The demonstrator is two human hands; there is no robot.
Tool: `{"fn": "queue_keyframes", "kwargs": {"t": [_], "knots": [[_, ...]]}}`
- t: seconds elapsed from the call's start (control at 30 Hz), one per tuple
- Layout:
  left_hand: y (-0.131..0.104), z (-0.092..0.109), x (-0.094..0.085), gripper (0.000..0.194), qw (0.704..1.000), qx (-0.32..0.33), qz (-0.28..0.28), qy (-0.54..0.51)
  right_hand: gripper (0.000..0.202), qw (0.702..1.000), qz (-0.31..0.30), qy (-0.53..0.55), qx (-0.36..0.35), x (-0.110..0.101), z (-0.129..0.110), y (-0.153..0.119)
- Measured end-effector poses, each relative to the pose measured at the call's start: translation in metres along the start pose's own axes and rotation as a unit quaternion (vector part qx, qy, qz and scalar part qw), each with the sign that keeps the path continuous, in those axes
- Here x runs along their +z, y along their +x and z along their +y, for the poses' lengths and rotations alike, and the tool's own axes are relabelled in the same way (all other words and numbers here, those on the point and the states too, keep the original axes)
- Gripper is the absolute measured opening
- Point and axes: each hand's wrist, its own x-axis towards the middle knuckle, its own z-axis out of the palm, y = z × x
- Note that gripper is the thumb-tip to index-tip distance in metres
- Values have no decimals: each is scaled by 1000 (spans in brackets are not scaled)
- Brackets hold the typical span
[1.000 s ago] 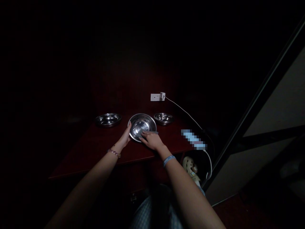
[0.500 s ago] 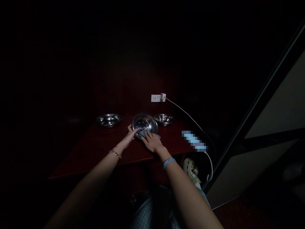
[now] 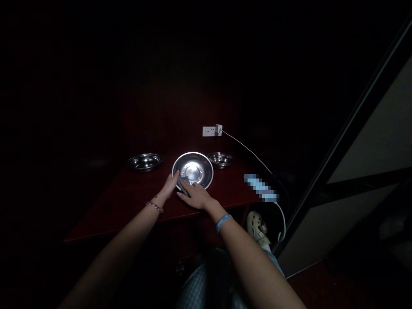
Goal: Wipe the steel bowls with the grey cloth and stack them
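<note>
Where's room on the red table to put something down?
The red table is bare before the left steel bowl, and between the right hand and blurred blue thing. Crowded: around the held bowl and right bowl.

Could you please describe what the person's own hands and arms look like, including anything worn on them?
The left hand is ungloved, with a bracelet of purple and yellowish beads at the wrist. The right hand is also ungloved, with a blue wristband bearing pale markings too small to read. No sleeves show on either forearm.
</note>
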Motion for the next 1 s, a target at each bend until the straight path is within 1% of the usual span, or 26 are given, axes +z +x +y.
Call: {"fn": "queue_keyframes", "kwargs": {"t": [0.07, 0.13, 0.27, 0.4, 0.53, 0.63, 0.73, 0.8, 0.87, 1.0], "knots": [[0, 1, -1, 41, 1000, 18, 6, 11, 69, 999, -1, -45, -3, 0, 2, -2], [-1, 3, -2, 43, 999, 44, 12, 26, 67, 997, -5, -75, 9, 0, 8, -4], [0, 8, -3, 42, 996, 69, 21, 57, 55, 994, -9, -106, 25, -8, 30, -9], [1, 9, -1, 38, 994, 81, 14, 69, 50, 988, 46, -147, 16, -20, 53, -19], [0, 7, 2, 35, 993, 87, 8, 78, 55, 972, 129, -194, 19, -25, 63, -24], [0, 7, 3, 36, 994, 82, 5, 78, 58, 962, 175, -206, 25, -21, 63, -21], [-1, 6, 5, 36, 996, 74, 4, 56, 59, 959, 188, -207, 33, -15, 60, -14], [-1, 6, 5, 36, 996, 75, 2, 40, 59, 960, 174, -216, 44, -12, 56, -10], [-2, 5, 5, 38, 997, 75, 1, 34, 58, 962, 146, -224, 55, -12, 48, -7], [-4, 4, 6, 45, 997, 65, -2, 37, 57, 969, 91, -216, 74, -13, 24, -8]]}}
